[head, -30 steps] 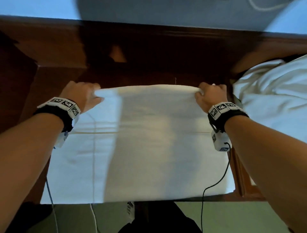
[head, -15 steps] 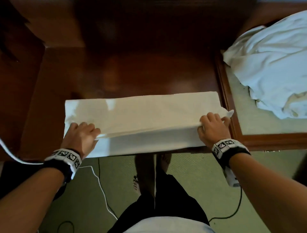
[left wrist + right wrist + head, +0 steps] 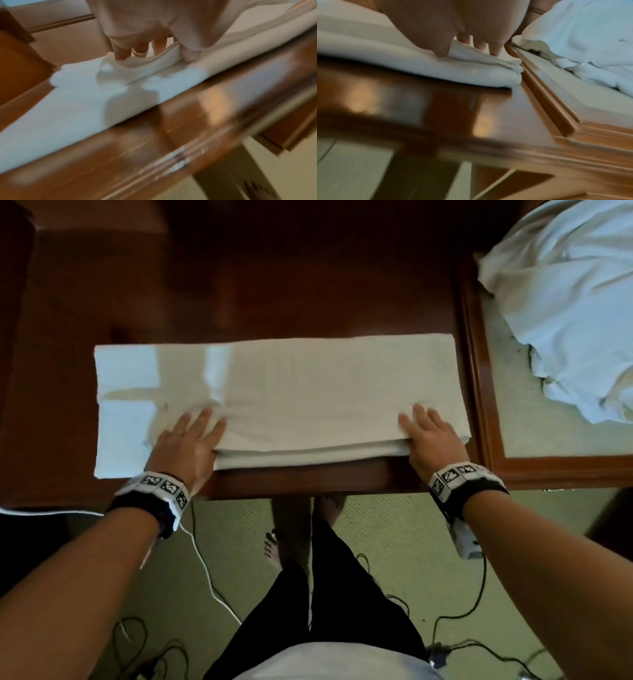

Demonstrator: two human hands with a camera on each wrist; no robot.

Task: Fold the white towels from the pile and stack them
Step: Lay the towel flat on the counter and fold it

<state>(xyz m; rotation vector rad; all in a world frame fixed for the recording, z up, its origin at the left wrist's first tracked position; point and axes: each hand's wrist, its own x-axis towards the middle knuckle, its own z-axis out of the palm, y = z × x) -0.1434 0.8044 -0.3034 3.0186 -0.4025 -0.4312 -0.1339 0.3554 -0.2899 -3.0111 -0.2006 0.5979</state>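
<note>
Currently, a white towel (image 3: 281,392) is seen folded into a long band and laid flat across the dark wooden counter (image 3: 274,285), its near edge lying close to the counter's front edge. The left hand (image 3: 185,446) is placed palm down on the towel towards its left end, with the fingers (image 3: 202,419) straight and slightly spread, pressed onto the cloth; a small wrinkle is raised just beside them. In the left wrist view the fingertips are seen touching the top layer, while the thumb is set against the layered near edge. The right hand (image 3: 431,443) is laid flat near the towel's right end, fingers straight and close together, resting on the top layer. In the right wrist view the stacked layers of the fold are shown at the towel's right corner, just beside a raised wooden frame (image 3: 479,392). Nothing is gripped by either hand. Beyond that frame, to the right, a pile of crumpled white towels (image 3: 568,302) is heaped on a pale green surface, well apart from the folded one. Marker bands are worn on both wrists, and cables are trailed over the green floor (image 3: 394,542) below.
</note>
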